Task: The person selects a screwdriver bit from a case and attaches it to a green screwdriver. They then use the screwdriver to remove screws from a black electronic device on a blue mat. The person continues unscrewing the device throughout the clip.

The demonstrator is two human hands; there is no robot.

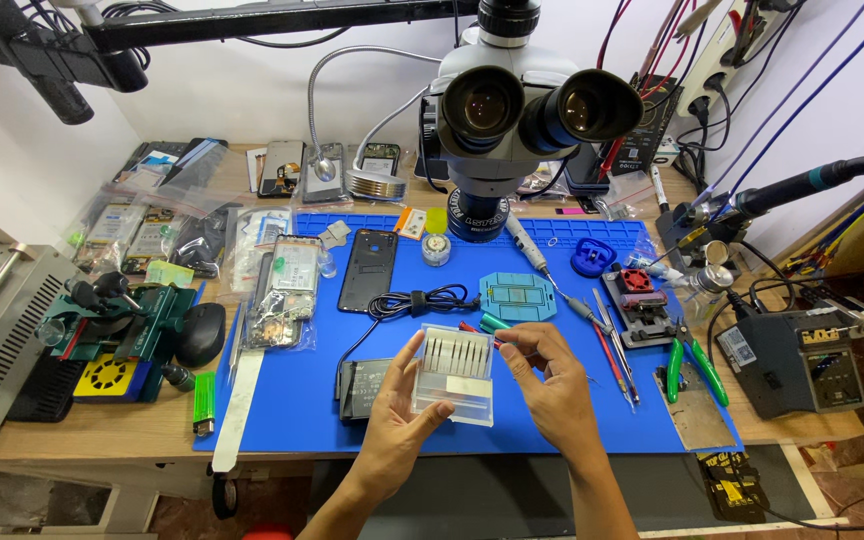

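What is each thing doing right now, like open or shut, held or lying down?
Clear plastic box: held up over the mat, thin bits standing in a row inside.
Left hand: gripping the box's left side.
Right hand: fingers at the box's upper right corner.
Black phone: lying flat on the blue mat.
Green-handled pliers: lying flat at the mat's right edge.
Microscope: standing behind the mat.

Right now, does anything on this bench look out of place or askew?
Nothing looks spilled or broken. The left hand holds a clear plastic box of thin bits, tilted; the right hand touches its top edge. An opened phone lies at the blue mat's left edge, partly dismantled.
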